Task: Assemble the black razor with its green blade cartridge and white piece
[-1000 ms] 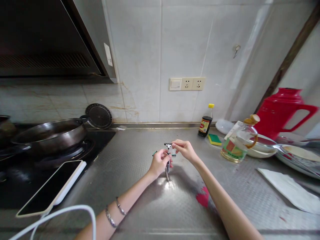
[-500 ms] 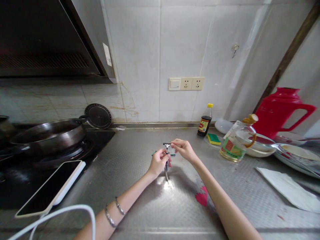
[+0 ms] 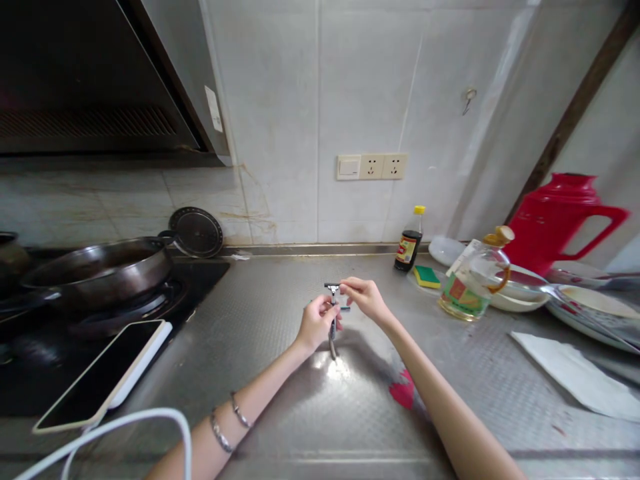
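Observation:
A razor [image 3: 333, 291] with a black head and a metal neck stands upright above the steel counter, its grey handle pointing down. My left hand [image 3: 317, 323] is wrapped round the handle below the head, thumb and fingers pressed together. At the right end of the razor's head, my right hand [image 3: 364, 297] has its thumb and forefinger pinched; whether anything lies between those fingertips is too small to tell. A small green-edged piece [image 3: 345, 308] shows just below the right fingertips, beside the razor's neck.
On the left, a pan [image 3: 107, 270] and a phone [image 3: 100, 377] lie on the stove side, with a white cable in front. A sauce bottle [image 3: 409, 243], sponge [image 3: 427, 277], oil jug [image 3: 467, 287], red thermos [image 3: 550, 227], bowls and white paper [image 3: 575, 373] are on the right.
Both hands keep nearly the same pose at the razor. The green-edged piece near the right fingers shows less than before. The whole view has shifted slightly.

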`<state>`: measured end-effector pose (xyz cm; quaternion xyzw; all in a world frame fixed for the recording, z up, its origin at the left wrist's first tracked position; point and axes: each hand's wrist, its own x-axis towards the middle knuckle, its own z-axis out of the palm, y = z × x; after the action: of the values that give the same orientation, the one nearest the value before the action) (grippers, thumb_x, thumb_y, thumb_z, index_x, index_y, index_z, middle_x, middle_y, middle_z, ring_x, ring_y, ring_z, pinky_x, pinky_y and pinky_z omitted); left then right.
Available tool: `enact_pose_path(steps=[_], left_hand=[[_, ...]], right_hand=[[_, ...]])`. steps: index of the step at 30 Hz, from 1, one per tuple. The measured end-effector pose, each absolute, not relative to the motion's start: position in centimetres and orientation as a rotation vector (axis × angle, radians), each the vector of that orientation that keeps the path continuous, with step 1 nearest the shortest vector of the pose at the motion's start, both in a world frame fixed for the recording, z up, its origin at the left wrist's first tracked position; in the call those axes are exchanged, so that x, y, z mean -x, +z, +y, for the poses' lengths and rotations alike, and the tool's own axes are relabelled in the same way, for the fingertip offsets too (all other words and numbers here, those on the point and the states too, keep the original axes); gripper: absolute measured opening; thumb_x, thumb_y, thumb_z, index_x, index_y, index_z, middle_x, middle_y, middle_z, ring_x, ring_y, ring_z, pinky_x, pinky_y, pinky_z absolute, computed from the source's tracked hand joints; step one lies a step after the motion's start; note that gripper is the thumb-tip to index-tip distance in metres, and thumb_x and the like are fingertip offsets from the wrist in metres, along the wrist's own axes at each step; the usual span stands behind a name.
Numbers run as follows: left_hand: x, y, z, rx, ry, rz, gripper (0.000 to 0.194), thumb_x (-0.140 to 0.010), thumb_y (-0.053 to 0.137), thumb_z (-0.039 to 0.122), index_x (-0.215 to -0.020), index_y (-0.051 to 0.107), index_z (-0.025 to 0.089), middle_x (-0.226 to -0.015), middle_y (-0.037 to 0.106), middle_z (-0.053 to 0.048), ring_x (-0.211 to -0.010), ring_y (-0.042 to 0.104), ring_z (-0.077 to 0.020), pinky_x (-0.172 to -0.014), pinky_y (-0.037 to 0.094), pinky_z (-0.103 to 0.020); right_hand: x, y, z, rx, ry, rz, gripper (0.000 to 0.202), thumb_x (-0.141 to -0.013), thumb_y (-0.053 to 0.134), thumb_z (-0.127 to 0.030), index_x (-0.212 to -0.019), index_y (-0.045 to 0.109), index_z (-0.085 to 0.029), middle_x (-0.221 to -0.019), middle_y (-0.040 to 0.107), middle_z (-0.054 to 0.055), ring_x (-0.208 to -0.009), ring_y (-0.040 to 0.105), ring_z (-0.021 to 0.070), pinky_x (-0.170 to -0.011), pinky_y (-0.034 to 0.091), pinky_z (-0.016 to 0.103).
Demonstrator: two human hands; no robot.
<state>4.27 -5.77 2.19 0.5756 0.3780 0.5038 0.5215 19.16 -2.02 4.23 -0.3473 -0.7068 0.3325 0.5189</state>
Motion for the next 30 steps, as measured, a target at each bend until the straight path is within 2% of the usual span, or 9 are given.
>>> enact_pose_path(steps=[10,16,19,22,26,30], left_hand=[[-3.8,2.7,-5.7,-1.363,1.173,0.904,0.028,-0.071,0.06,0.037,-0.085,0.052,0.015,-0.062,0.06,0.0,-0.047,0.061,-0.0149,-0.046,0.048,-0.025],[-3.2,3.2,-4.9,-1.33,1.242,0.939,0.03,-0.069,0.064,0.038,-0.083,0.052,0.015,-0.066,0.065,-0.002,-0.054,0.064,-0.0158,-0.053,0.049,-0.025],[-2.6,3.2,-4.0,-1.305,1.315,0.976,0.03,-0.068,0.066,0.036,-0.083,0.051,0.014,-0.071,0.067,-0.006,-0.064,0.066,-0.0178,-0.059,0.05,-0.026],[-1.8,3.2,-3.1,-1.307,1.349,1.042,0.029,-0.068,0.066,0.035,-0.082,0.052,0.014,-0.071,0.068,-0.007,-0.067,0.066,-0.0178,-0.056,0.049,-0.024],[-1.0,3.0,-2.2,-1.309,1.378,1.123,0.029,-0.066,0.067,0.034,-0.08,0.052,0.013,-0.067,0.068,-0.006,-0.06,0.065,-0.0168,-0.049,0.046,-0.021],[-0.7,2.7,-1.9,-1.352,1.4,1.136,0.03,-0.064,0.07,0.034,-0.076,0.053,0.013,-0.062,0.067,-0.006,-0.058,0.064,-0.0174,-0.048,0.045,-0.022]], right_hand=[[-19.1,4.2,-2.0,0.866,0.857,-1.648,0.031,-0.075,0.058,-0.04,-0.083,0.07,-0.013,-0.071,0.059,0.004,-0.065,0.056,0.0125,-0.045,0.048,0.019],[-19.3,4.1,-1.7,0.986,0.882,-1.539,0.044,-0.068,0.062,-0.044,-0.097,0.068,-0.012,-0.079,0.067,0.008,-0.064,0.058,0.0147,-0.044,0.048,0.022],[-19.2,3.7,-1.6,1.047,0.833,-1.573,0.041,-0.069,0.061,-0.047,-0.085,0.069,-0.01,-0.068,0.065,0.006,-0.058,0.056,0.0138,-0.043,0.045,0.021],[-18.4,3.6,-2.1,1.102,0.717,-1.723,0.038,-0.074,0.057,-0.048,-0.073,0.068,-0.011,-0.06,0.063,0.004,-0.053,0.053,0.0119,-0.046,0.041,0.021],[-16.8,3.9,-3.8,1.176,0.45,-1.997,0.037,-0.079,0.052,-0.046,-0.069,0.067,-0.014,-0.062,0.064,0.003,-0.056,0.053,0.0111,-0.054,0.037,0.021],[-15.2,4.4,-5.4,1.316,0.267,-2.163,0.035,-0.08,0.051,-0.046,-0.067,0.064,-0.017,-0.067,0.065,0.002,-0.06,0.055,0.0113,-0.053,0.031,0.021]])
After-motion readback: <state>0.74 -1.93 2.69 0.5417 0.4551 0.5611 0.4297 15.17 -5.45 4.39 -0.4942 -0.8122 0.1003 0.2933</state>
